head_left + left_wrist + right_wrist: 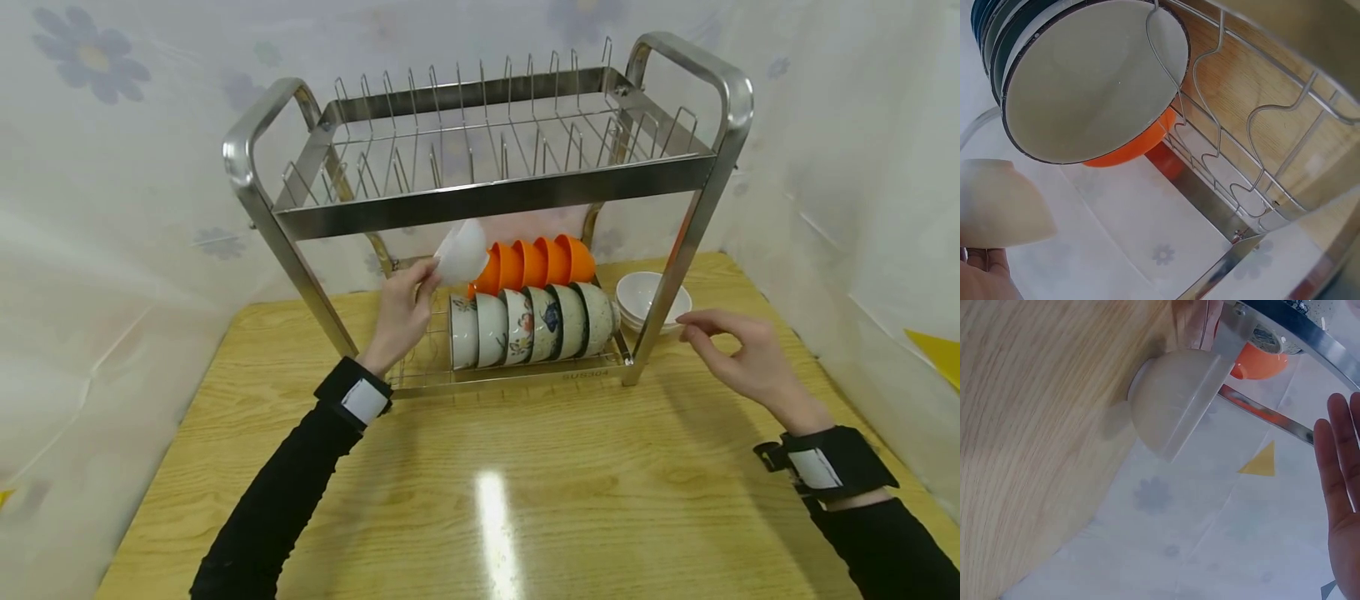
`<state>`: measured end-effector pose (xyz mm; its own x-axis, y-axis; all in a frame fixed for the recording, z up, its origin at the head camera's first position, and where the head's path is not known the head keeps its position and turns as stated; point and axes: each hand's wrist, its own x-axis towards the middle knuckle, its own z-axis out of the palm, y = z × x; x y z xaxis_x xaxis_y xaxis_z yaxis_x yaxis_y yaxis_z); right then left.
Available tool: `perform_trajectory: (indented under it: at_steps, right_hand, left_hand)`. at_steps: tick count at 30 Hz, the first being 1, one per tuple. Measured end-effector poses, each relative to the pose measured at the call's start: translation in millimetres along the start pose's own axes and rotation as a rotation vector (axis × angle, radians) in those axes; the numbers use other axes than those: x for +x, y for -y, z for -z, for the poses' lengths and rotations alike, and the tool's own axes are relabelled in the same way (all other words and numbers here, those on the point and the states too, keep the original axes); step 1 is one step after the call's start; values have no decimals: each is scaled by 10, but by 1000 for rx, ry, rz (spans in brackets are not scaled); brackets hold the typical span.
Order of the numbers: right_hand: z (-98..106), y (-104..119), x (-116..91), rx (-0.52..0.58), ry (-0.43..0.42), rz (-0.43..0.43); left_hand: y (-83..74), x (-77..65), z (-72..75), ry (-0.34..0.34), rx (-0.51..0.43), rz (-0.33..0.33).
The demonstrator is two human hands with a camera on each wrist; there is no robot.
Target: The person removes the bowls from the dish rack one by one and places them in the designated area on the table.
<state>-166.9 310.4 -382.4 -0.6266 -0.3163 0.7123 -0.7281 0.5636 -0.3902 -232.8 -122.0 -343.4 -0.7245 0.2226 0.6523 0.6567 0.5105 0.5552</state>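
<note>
Hands are well apart: left hand [405, 310] pinches a small white bowl [462, 252] near its rim, bowl tipped on its side, held just left of the orange bowls [534, 262]; whether it touches the nearest orange one, can't tell. Bowl sits under the upper tier of the metal dish rack [495, 200], above the left part of the lower shelf. Right hand [738, 354] holds nothing, fingers straight in the right wrist view, near the stacked white bowls [645, 296] on the table [420, 483] just outside the rack's right side; gap shows between fingers and bowls in that view. Lower shelf: patterned bowls [543, 325] in a front row, six visible, on edge, nested close, rims to the left; orange ones on edge in the row behind, five visible. Upper tier has two rows of upright wire loops, curved handles at both ends. Lower front bar stamped SUS304. Both wrists wear black straps [337, 383] with a white patch, black sleeves [277, 508] below. Wood-grain table has a bright glare streak at front; pale flowered sheeting [135, 208] covers the walls, yellow triangle [933, 354] at right edge
</note>
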Motion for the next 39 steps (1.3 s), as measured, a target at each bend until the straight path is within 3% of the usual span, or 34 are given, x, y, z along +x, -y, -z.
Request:
perform_trajectory:
  at_steps: [5, 11, 21, 32, 39]
  right_hand:
    - [-20, 16, 14, 62, -68, 41]
    - [-59, 78, 61, 95, -109, 137]
    - [-183, 264, 205, 96, -189, 244]
    - [-343, 512, 435, 139, -125, 332]
    - [-439, 542, 513, 142, -69, 370]
  left_hand:
    - [-39, -64, 14, 67, 52, -94]
    - [-51, -111, 4, 131, 42, -190]
    - [-110, -134, -26, 190, 115, -287]
    - [-194, -143, -49, 274, 251, -412]
    - [-258, -141, -69, 343, 350, -503]
